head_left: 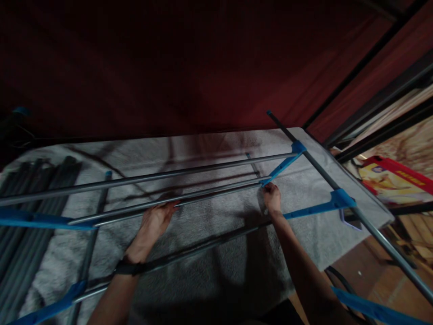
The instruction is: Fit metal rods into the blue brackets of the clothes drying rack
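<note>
Working piece: a frame of grey tubes and blue brackets, standing over a counter [209,221] covered in pale, fuzzy cloth. Two slender rods run near-parallel between a left blue bracket [34,219] and a right blue bracket [283,167].

Left hand [155,223]: wrapped from below about the lower thin rod [216,195], left of its middle; the upper thin rod [216,189] passes just beside it. Probable reason: to carry and level the span.

Right hand [272,197]: fingers drawn in narrow against the inner end of the right blue bracket, where the lower rod meets it. Cannot tell whether they clasp the rod's tip or only press the joint. Probable reason: fine alignment there, with the left hand steadying.

The thicker upper tube [203,169] and slanting side tube [321,170] presumably keep the brackets spaced. Bundled dark tubes [30,253] lie at left, apparently within reach yet aside from the hands.
</note>
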The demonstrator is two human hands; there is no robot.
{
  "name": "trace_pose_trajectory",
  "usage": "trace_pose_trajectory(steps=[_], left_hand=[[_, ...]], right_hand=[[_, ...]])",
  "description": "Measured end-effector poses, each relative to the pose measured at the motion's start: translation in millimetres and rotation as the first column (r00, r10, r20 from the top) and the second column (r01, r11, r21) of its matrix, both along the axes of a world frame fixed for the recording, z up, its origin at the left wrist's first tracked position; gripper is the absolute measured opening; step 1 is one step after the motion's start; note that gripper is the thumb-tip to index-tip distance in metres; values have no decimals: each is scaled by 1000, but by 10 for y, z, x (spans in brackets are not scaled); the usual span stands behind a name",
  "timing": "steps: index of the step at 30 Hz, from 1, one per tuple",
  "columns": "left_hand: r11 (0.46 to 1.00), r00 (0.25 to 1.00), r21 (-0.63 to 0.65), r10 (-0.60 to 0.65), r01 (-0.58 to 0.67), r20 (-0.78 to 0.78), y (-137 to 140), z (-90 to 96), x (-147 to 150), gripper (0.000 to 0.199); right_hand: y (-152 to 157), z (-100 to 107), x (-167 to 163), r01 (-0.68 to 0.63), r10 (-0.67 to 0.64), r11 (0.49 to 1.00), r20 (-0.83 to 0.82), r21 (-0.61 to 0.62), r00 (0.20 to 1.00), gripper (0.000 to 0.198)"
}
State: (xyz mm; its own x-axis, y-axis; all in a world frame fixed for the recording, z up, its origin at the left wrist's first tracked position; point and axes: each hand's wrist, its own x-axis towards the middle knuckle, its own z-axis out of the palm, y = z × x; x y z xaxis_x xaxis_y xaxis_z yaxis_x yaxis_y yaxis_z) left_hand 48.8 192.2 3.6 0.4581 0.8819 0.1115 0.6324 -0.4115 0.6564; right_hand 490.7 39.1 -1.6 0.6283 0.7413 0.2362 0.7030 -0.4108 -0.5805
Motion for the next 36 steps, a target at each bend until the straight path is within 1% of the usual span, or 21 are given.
trace_pose_trajectory(steps=[4, 7, 10, 13, 17, 20, 27, 36], left_hand=[[1000, 999, -7, 28, -28, 26, -25, -1, -9, 18], [1000, 1000, 23, 6, -6, -10, -12, -20, -5, 17], [999, 998, 50, -20, 22, -51, -10, -25, -8, 22], [999, 995, 48, -22, 27, -101, -39, 28, -19, 28], [998, 969, 17, -60, 66, -239, -93, 155, -31, 39], [997, 950, 9, -69, 75, -306, -105, 200, -29, 41], [996, 944, 0, -83, 87, -319, -68, 147, -49, 44], [995, 947, 28, -80, 93, -310, -79, 167, -38, 41]], right_hand=[[8, -38, -27, 101, -99, 995, -76, 27, 992, 23], [12, -37, -43, 121, -116, 992, -121, 39, 986, 25], [15, -23, -48, 124, -114, 991, -147, 56, 983, 24], [21, -3, -54, 124, -110, 989, -169, 80, 979, 21], [35, 24, -73, 125, -103, 986, -197, 107, 975, 14], [40, 35, -84, 140, -111, 982, -213, 126, 971, 10], [56, 57, -99, 147, -102, 974, -245, 173, 964, 8], [60, 55, -98, 157, -105, 970, -260, 186, 960, 9]])
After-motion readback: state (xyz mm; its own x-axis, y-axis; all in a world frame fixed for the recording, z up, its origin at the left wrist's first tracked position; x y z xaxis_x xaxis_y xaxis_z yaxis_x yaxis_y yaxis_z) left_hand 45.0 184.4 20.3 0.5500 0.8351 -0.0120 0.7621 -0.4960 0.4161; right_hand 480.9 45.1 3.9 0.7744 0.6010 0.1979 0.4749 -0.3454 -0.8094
